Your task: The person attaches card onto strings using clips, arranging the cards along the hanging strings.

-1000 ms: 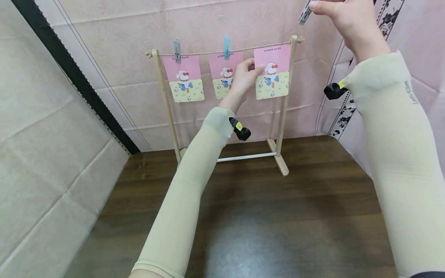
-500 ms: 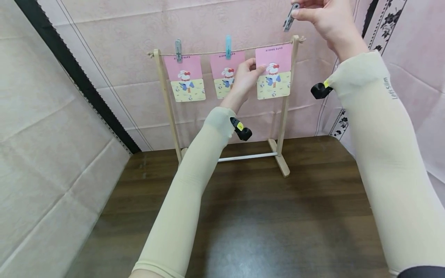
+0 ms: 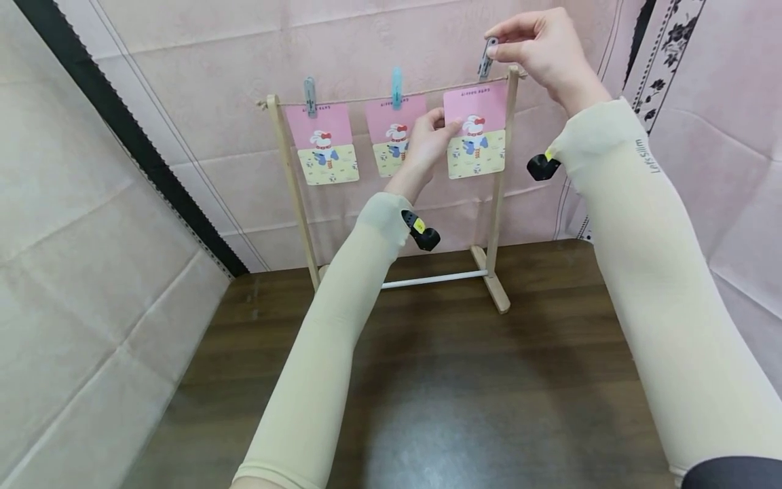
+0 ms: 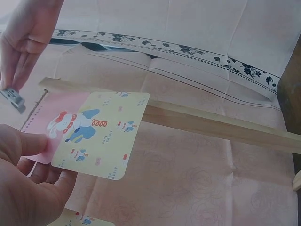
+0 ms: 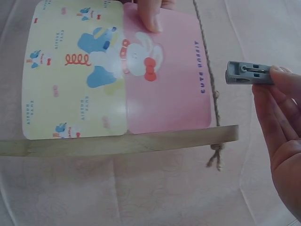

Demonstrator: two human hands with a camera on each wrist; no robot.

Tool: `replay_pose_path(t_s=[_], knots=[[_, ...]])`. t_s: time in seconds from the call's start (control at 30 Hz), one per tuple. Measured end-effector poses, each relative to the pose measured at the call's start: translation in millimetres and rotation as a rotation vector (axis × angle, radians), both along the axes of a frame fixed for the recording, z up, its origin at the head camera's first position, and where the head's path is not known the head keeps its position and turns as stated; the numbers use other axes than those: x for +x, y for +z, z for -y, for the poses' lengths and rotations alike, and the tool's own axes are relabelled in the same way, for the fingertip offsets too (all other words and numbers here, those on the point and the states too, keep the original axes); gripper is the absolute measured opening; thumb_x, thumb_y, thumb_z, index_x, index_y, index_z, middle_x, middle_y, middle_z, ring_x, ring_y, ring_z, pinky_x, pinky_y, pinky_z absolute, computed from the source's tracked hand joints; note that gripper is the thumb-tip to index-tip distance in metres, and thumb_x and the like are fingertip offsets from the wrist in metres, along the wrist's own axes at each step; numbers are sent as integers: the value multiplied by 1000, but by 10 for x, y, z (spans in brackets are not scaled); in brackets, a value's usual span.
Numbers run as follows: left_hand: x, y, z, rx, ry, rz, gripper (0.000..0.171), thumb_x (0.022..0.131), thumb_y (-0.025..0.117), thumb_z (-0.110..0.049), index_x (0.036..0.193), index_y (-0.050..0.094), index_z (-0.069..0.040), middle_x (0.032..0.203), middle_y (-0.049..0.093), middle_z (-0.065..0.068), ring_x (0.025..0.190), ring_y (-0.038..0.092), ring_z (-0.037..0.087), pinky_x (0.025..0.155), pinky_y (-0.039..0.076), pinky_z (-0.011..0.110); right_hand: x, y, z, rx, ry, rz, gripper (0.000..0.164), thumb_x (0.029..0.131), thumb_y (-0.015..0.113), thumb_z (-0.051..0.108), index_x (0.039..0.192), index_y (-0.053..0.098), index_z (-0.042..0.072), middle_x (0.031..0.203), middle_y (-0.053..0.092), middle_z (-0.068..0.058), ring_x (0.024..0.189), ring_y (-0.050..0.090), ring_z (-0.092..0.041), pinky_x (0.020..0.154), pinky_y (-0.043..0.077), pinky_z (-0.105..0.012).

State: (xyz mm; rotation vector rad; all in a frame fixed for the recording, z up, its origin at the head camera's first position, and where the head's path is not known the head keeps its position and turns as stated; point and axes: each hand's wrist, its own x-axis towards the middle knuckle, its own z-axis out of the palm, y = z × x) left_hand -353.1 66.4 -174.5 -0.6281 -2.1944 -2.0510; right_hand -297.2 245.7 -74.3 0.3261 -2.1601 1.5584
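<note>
My left hand (image 3: 425, 144) pinches the left edge of a pink and yellow rabbit card (image 3: 475, 153), thumb in front and fingers behind. The card's top edge lies right at the twine (image 5: 205, 42), beside the right wooden post. Just above that edge, my right hand (image 3: 544, 58) pinches a grey clothespin (image 3: 485, 60) between thumb and fingers, its free end pointing down at the line. In the right wrist view the clothespin (image 5: 249, 73) is a short gap away from the twine and the card's pink end.
Two matching cards hang on the twine to the left, one under a grey clothespin (image 3: 310, 97), one under a blue clothespin (image 3: 397, 88). The wooden frame (image 3: 496, 204) stands on a dark wooden table (image 3: 464, 380), with pink cloth (image 3: 214, 75) behind it.
My right hand has come left and down with the grey clothespin, from the upper right to just above the right card. My left hand keeps its pinch on the card in place.
</note>
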Motion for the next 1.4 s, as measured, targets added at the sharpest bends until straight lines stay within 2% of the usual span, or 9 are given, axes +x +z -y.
replay_pose_path(t_s=[0.13,0.3,0.6,1.03,1.2,1.4], knots=[[-4,0,6,8,5,-5,24,100,64,-12,122,65,-2,103,63,4,90,59,11,74,48,18,-40,-5,28,6,8,30,21,86,80,8,106,79,13,88,70,7,86,57,-8,74,43,-20],[-8,7,1,4,6,-4,23,100,63,-13,121,65,-2,104,64,4,91,60,11,75,49,19,-79,-30,50,23,18,30,20,87,78,5,105,80,13,87,70,8,86,58,-7,79,43,-21],[-5,16,-7,-18,16,8,23,101,63,-15,122,64,-5,106,65,4,93,61,12,77,49,19,-116,-80,45,89,-9,86,27,89,78,10,116,76,11,91,70,7,87,58,-7,79,46,-20],[-18,5,-11,-26,29,18,24,101,63,-16,123,64,-6,107,65,3,93,61,11,77,49,19,-139,-77,58,148,-29,123,33,90,76,11,123,73,12,90,69,11,88,58,-5,77,45,-19],[-24,-8,-11,-21,30,-3,23,101,62,-14,121,65,-4,105,65,4,91,60,11,76,48,19,-134,-64,71,204,-49,141,39,93,73,14,132,68,11,97,65,10,90,56,-5,79,46,-18],[-29,-13,-24,-20,31,-27,22,101,63,-13,120,65,-1,103,64,5,90,59,11,75,48,18,-121,-46,81,262,-67,168,48,96,68,19,143,58,11,118,63,3,94,55,-4,85,44,-18]])
